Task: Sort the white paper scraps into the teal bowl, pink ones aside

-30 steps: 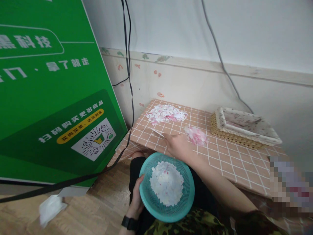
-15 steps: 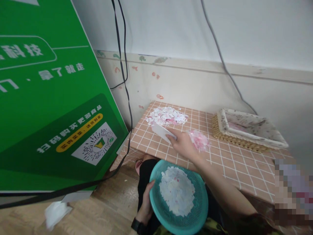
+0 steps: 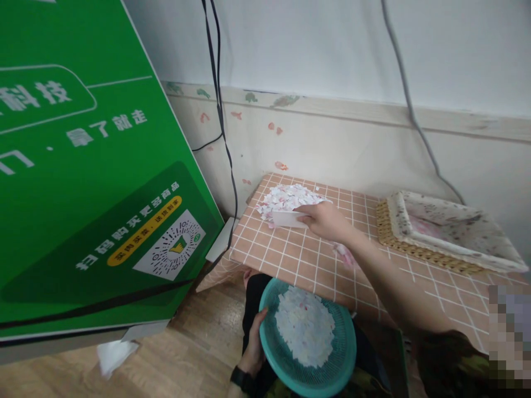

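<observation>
- The right hand (image 3: pixel 326 221) pinches a flat white rectangular card (image 3: pixel 286 220); its fingers cover the card's near end.
- Just beyond the card, a loose heap of white-and-pink paper scraps (image 3: pixel 292 194); I can't tell whether they touch.
- Below that hand, a soft pink-and-white pile (image 3: pixel 343 254), half hidden by the forearm.
- Further right, a cloth-lined woven basket (image 3: pixel 440 262), its contents hard to make out.
- The left hand (image 3: pixel 255 340) grips a round teal plastic colander's (image 3: pixel 346 337) rim, fingers underneath hidden; pale scraps (image 3: pixel 305 329) lie inside.
</observation>
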`<control>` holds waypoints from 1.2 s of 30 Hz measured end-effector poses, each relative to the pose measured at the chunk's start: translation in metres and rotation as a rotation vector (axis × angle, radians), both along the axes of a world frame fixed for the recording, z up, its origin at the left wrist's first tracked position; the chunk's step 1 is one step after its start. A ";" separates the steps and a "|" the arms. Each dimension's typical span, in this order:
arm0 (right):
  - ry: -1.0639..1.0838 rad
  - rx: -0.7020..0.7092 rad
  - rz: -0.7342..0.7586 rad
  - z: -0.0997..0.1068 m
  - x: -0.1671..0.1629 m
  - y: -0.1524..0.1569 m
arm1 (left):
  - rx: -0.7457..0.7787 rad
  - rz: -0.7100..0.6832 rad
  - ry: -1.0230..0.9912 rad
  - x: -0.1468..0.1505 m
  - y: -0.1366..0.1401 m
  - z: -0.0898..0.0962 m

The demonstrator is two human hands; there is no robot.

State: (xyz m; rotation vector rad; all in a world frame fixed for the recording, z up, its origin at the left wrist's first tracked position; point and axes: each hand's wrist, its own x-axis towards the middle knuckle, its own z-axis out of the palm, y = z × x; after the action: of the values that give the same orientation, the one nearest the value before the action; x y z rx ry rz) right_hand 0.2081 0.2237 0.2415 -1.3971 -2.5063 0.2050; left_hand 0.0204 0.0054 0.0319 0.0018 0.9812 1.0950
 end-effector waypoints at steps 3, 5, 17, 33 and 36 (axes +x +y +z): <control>-0.007 -0.016 0.041 0.006 -0.006 0.013 | 0.009 -0.012 -0.027 -0.003 0.000 -0.001; -0.014 -0.036 0.066 0.007 -0.008 0.016 | 0.007 -0.014 -0.016 -0.005 -0.001 -0.002; 0.114 -0.088 -0.009 -0.002 0.033 -0.026 | -0.021 0.054 0.048 -0.007 -0.009 -0.005; 0.301 0.004 -0.458 -0.038 0.037 -0.097 | -0.052 0.189 0.089 -0.013 -0.020 -0.005; 0.358 -0.074 -0.429 -0.043 0.029 -0.102 | -0.060 0.226 0.116 -0.014 -0.020 0.001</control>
State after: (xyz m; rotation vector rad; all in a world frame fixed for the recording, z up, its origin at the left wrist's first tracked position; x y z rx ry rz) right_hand 0.2371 0.1215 0.1985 -1.7129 -1.8843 0.4207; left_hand 0.0067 -0.0146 0.0328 -0.0975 1.1378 1.2832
